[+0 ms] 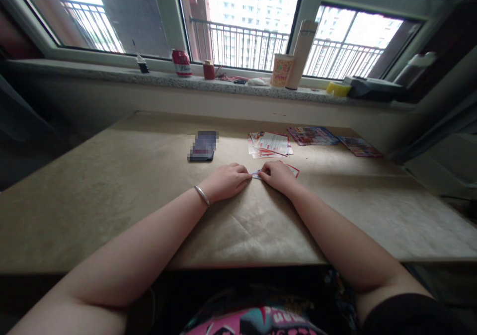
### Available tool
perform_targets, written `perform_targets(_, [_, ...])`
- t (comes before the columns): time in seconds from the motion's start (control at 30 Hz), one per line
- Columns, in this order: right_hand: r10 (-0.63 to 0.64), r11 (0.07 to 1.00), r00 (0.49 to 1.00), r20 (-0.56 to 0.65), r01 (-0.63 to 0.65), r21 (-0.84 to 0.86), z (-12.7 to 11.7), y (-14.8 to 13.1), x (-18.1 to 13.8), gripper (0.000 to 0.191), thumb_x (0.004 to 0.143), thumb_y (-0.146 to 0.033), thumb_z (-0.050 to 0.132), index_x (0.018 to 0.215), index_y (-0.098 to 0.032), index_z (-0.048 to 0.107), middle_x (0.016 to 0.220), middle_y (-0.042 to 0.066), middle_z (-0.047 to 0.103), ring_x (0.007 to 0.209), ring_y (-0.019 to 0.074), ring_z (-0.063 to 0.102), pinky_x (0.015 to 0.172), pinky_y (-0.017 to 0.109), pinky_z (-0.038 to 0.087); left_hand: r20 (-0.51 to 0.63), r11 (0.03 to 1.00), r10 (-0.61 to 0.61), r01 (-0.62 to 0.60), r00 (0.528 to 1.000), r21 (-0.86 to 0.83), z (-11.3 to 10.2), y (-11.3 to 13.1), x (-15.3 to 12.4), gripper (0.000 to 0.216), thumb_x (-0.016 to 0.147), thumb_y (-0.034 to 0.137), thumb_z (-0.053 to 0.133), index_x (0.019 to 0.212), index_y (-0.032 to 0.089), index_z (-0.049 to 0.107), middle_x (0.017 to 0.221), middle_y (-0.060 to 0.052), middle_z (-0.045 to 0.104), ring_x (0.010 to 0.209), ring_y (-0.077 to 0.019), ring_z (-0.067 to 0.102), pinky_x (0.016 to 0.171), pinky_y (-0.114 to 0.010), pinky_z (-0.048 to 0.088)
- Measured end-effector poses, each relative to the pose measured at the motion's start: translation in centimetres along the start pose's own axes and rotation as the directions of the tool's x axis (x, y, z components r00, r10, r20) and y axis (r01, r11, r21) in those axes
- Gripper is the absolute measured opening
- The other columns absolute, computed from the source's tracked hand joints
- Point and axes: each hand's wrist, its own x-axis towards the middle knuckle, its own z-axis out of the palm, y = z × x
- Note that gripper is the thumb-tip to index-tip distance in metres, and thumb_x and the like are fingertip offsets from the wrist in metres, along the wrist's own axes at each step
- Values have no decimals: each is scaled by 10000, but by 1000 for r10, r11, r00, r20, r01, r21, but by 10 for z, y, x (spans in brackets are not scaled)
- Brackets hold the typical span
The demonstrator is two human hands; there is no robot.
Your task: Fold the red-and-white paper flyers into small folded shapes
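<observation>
My left hand point(225, 181) and my right hand point(278, 175) rest close together on the brown paper-covered table point(130, 186). Both pinch a small printed paper point(293, 170) with red edges that lies flat between them; most of it is hidden under my right hand. The fingers of both hands are curled and pressed down on it. A silver bangle point(201, 195) sits on my left wrist.
A dark phone point(203, 146) lies beyond my left hand. A stack of printed leaflets point(270, 144) and two more leaflets point(312, 135) point(359, 146) lie further back to the right. The windowsill point(93, 72) holds a red can point(181, 62), a cup point(281, 69) and a tall flask point(301, 52).
</observation>
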Motion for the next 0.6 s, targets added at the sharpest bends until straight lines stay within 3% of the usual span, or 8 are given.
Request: perform_targets(0.6, [17, 1000, 1000, 9, -17, -5, -2, -1, 0, 191, 853, -386, 600, 803, -217, 672, 877, 51, 726, 830, 200, 630, 673, 277, 392, 12, 999, -22, 21, 1000, 46, 0, 1, 0, 285, 924, 282, 474, 1088, 210, 697, 974, -86, 660, 905, -205, 602, 777, -318, 505])
